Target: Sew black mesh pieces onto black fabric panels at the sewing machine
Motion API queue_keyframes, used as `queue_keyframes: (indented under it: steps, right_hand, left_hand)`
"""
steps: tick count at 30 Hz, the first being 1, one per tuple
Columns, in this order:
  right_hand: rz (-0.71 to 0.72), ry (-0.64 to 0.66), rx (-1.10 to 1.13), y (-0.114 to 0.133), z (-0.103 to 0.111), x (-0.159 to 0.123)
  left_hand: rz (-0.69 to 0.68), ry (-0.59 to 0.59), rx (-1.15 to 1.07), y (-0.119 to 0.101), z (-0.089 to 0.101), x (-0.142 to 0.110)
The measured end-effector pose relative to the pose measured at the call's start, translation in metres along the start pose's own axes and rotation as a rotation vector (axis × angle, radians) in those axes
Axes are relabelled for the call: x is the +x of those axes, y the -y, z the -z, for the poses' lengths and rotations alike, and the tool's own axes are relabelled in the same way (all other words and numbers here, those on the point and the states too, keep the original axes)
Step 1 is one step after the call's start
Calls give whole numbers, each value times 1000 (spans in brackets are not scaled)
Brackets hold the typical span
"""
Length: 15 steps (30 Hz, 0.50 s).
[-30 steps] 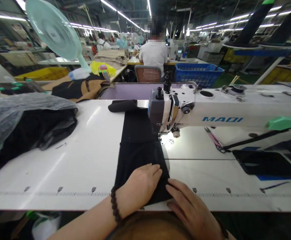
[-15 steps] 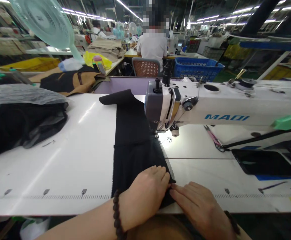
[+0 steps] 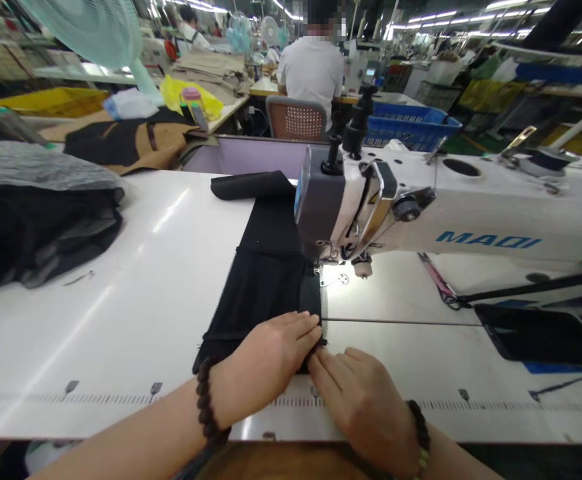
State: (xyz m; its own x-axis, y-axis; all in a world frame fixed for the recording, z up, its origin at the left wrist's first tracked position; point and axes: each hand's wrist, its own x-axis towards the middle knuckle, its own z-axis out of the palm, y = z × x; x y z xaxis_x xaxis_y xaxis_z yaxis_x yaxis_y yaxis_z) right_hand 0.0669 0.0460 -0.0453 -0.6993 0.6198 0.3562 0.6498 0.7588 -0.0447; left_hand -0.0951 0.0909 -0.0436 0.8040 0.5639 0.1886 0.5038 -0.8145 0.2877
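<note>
A long piece of black fabric [image 3: 258,287] lies on the white sewing table, its far end folded over beside the sewing machine [image 3: 351,207]. The right edge of the cloth, with a pale mesh strip, runs under the needle area. My left hand [image 3: 271,347] is closed on the fabric near its close right corner, fingers pressed together. Just right of it, my right hand [image 3: 361,400] pinches the same corner between thumb and fingers. Both hands nearly touch. Their fingertips partly hide the cloth's edge.
Pink-handled snips [image 3: 439,280] and a dark phone-like slab [image 3: 535,333] lie right of the needle. A black garment bundle [image 3: 41,227] sits at the left. Beyond the table are a green fan [image 3: 91,33], a blue basket [image 3: 405,123] and a seated person [image 3: 311,70].
The fabric has advanced away from me under the machine, and its near end has swung left. Both hands have moved forward and left with it. The camera view has shifted slightly.
</note>
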Motion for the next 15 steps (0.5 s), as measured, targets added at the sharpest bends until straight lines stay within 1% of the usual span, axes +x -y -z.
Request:
queue_keyframes:
  steps: [3, 11, 15]
  right_hand:
    - [12, 4, -27, 3, -3, 3]
    - [-7, -17, -44, 15, -14, 17]
    - [-17, -4, -37, 17, -20, 21]
  left_hand:
    - [-25, -11, 10, 5, -1, -3]
    - [-32, 84, -4, 23, 5, -11]
    - [-49, 100, -24, 30, 7, -12]
